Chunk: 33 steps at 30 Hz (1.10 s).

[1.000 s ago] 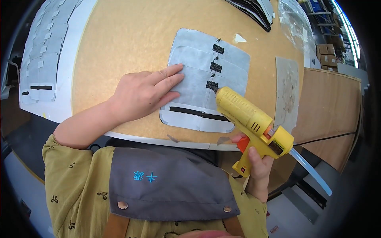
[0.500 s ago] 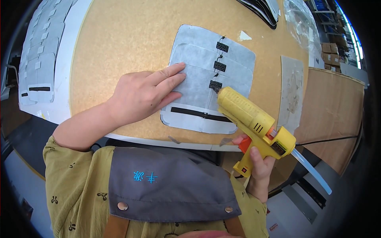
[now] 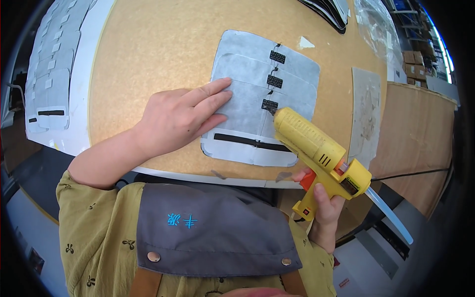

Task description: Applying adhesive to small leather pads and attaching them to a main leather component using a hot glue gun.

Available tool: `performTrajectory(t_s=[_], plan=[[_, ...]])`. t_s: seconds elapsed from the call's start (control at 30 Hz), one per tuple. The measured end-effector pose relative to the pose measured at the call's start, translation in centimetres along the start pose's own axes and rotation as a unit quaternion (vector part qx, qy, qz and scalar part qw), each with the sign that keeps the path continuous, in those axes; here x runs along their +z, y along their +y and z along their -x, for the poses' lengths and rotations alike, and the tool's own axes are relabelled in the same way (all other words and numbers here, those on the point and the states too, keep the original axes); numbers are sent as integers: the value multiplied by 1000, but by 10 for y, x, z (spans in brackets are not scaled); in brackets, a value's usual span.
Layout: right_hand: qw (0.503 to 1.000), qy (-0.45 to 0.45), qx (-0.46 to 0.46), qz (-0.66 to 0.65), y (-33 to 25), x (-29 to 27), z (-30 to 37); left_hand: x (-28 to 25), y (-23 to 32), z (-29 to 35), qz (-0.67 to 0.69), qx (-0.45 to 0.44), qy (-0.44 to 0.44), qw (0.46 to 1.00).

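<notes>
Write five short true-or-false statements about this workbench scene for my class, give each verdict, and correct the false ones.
1. The right hand holds a yellow glue gun. True.
2. Three black patches form a row on the pale grey panel. True.
3. The right hand's fingers lie on the panel. False: the left hand has its fingers there.
4. The glue gun points at the patch farthest from the person. False: its nozzle is at the nearest of the three.
5. A translucent glue stick sticks out of the back of the glue gun. True.
</notes>
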State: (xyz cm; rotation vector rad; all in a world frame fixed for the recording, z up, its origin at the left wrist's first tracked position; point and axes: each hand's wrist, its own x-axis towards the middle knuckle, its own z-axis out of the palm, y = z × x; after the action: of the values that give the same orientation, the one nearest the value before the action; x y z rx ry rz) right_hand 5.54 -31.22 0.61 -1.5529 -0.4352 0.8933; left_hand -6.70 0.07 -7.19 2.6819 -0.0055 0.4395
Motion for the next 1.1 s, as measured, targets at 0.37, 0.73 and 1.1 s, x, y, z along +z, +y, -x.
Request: performTrajectory(t_s=[0.37,0.73,1.1], plan=[[1000,7,9,-8,3,2,-4,0,0,0,5,4,3,1000],[1000,14,10,-19,6,2,-9,0,0,-2,9,4,2,1000],[999,43,-2,-23,15,-8,-1,1,0,-1,6,6,9,1000]])
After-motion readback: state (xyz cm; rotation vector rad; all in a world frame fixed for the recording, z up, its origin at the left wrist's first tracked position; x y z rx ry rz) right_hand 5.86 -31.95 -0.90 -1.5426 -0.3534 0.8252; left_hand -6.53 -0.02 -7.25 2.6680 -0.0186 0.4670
